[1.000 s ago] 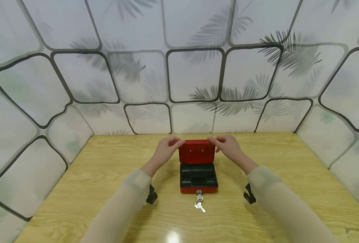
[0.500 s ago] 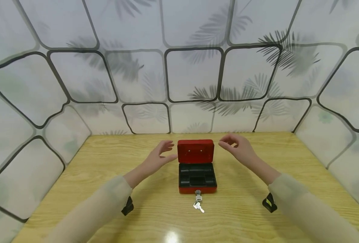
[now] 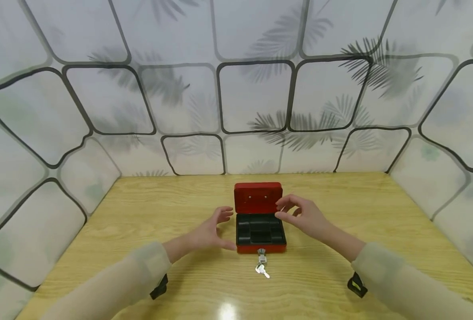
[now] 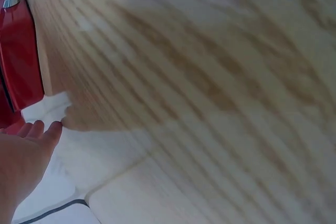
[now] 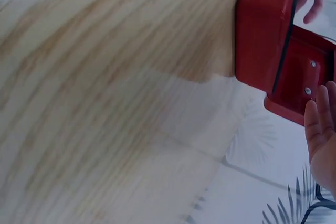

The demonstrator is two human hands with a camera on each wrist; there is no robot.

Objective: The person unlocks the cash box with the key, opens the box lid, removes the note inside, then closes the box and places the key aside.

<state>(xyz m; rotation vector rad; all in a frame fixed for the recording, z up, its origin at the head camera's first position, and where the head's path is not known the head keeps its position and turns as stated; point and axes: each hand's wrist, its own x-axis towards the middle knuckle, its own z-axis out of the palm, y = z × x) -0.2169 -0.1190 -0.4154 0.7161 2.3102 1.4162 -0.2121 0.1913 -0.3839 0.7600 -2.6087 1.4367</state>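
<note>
A small red cash box (image 3: 274, 249) stands on the wooden table with its lid (image 3: 256, 203) raised upright at the back. Inside lies a black tray (image 3: 260, 226). A key (image 3: 262, 269) hangs from the lock at the front on a ring. At the box's left side is my left hand (image 3: 206, 233), thumb and fingers spread apart, thumb tip beside the front left corner. My right hand (image 3: 308, 218) hovers at the right side, fingers loosely bent; its fingertips overlap the lid's edge and the tray in the head view. Neither hand holds anything.
The light wooden table (image 3: 160, 195) extends around the box on all sides. Behind it and at both sides rises a pale cloth or wall (image 3: 256, 98) printed with dark outlines and leaves.
Both hands have let go of the raised lid's top corners, moved outward, then come down beside the box. The lid stays up by itself.
</note>
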